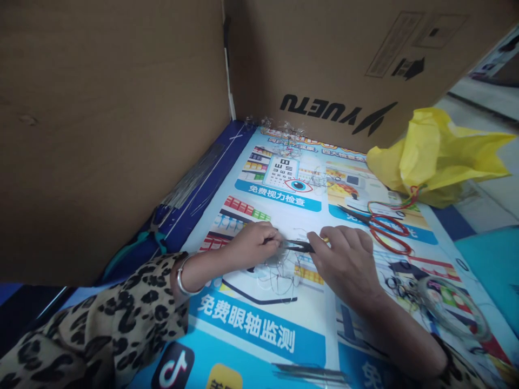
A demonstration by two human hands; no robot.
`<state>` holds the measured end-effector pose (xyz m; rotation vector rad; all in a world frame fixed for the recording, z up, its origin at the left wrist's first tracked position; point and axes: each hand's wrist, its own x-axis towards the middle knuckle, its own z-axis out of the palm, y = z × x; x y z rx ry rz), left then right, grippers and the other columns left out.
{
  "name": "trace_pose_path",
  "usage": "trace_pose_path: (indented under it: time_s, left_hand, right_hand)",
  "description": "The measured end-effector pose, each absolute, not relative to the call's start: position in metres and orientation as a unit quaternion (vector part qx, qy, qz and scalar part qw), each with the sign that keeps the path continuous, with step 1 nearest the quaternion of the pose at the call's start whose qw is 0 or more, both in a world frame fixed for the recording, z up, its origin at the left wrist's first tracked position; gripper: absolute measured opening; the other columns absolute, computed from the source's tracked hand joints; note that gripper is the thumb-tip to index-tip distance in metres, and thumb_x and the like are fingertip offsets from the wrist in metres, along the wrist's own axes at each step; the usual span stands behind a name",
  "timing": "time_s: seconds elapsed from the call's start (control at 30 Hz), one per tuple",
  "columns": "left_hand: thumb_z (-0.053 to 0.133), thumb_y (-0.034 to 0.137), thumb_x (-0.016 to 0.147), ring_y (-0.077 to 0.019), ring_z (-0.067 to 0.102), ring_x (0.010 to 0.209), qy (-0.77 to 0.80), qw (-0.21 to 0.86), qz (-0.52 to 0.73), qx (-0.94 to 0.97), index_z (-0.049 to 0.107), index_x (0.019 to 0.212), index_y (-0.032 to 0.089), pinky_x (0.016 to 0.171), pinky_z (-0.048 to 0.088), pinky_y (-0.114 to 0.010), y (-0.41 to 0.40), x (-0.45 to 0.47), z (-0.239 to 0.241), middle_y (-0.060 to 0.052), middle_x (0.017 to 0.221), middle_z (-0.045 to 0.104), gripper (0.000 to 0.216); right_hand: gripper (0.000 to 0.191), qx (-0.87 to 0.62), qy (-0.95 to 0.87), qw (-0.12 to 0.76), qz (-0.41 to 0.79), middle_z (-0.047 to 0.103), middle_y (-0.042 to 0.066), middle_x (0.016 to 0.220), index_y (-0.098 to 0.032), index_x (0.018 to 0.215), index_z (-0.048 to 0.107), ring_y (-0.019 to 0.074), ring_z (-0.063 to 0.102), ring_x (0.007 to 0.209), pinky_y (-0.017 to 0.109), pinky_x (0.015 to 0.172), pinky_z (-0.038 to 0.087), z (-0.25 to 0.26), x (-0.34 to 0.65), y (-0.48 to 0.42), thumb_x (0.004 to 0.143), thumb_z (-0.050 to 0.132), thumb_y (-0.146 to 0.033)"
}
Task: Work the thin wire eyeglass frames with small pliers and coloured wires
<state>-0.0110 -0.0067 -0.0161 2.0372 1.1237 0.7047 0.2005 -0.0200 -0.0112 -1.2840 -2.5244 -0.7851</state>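
My left hand [257,246] is closed in a pinch on thin wire, close to the centre of the printed sheet. The loose wire tangle [279,278] spreads below its fingertips. My right hand [344,259] wraps round pliers [300,246] with slim dark jaws and a bit of yellow on the handle. Those jaws point left and reach the wire beside my left fingertips. Whether they bite on it, I cannot tell. Most of the pliers' handles are hidden in my palm.
Red-handled scissors [389,232] lie right of my right hand, near a yellow bag [438,156]. A clear coil [454,308] rests at the right. Straight wires [190,178] and teal-handled pliers [152,237] lie left. Cardboard walls [113,108] stand left and behind. More wires [312,373] lie in front.
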Motion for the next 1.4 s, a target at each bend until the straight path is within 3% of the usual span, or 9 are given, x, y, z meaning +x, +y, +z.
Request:
trace_pose_path:
  time_s: [0.2,0.53,1.4]
  left_hand:
    - [0.043,0.009,0.072,-0.0091,0.043,0.058,0.431,0.370,0.267,0.778,0.048,0.055,0.015,0.056,0.030,-0.021,-0.005,-0.011,-0.017,0.003,0.057,0.045,0.019]
    - [0.045,0.018,0.072,-0.0094,0.044,0.057,0.485,0.467,0.269,0.689,0.053,0.060,0.015,0.053,0.032,-0.020,-0.008,-0.007,-0.014,0.003,0.057,0.047,0.015]
    - [0.050,0.023,0.072,-0.0076,0.042,0.050,0.487,0.566,0.297,0.596,0.051,0.061,0.014,0.050,0.031,-0.020,-0.009,-0.006,-0.011,0.004,0.054,0.046,0.014]
  right_hand:
    - [0.018,-0.397,-0.865,0.098,-0.291,0.061,0.006,0.087,-0.022,0.097,0.062,0.0231,0.045,0.086,0.039,0.081,0.026,-0.014,0.202,-0.020,0.081,0.055,-0.021]
    - [0.023,-0.378,-0.862,0.108,-0.319,0.062,0.007,0.087,-0.020,0.104,0.062,0.0225,0.044,0.085,0.040,0.082,0.026,-0.008,0.202,-0.020,0.083,0.053,-0.019]
    - [0.022,-0.414,-0.864,0.044,-0.283,0.062,0.010,0.093,-0.019,0.100,0.063,0.0251,0.044,0.085,0.040,0.076,0.024,0.005,0.194,-0.018,0.082,0.051,-0.015]
